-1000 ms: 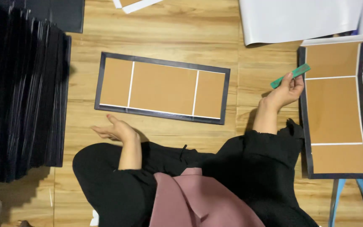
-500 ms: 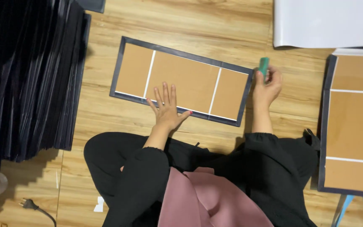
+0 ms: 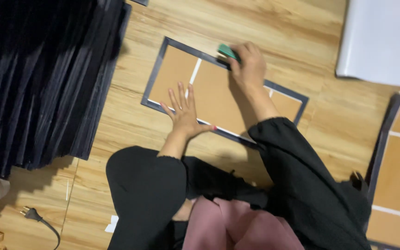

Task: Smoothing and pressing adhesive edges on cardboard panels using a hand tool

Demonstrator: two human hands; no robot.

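Observation:
A long black picture frame lies face down on the wooden floor, its brown backing board split by white strips. My left hand rests flat on the backing near the frame's near edge, fingers spread. My right hand is closed around a small green tool and presses its tip against the frame's far edge, near the left white strip.
A big stack of black frames stands at the left. A second face-down frame lies at the right. A white sheet is at the top right. A plug and cord lie at the bottom left.
My right hand carried the green tool from the frame at the right over to the far edge of the middle frame. My left hand moved from the floor onto the backing board.

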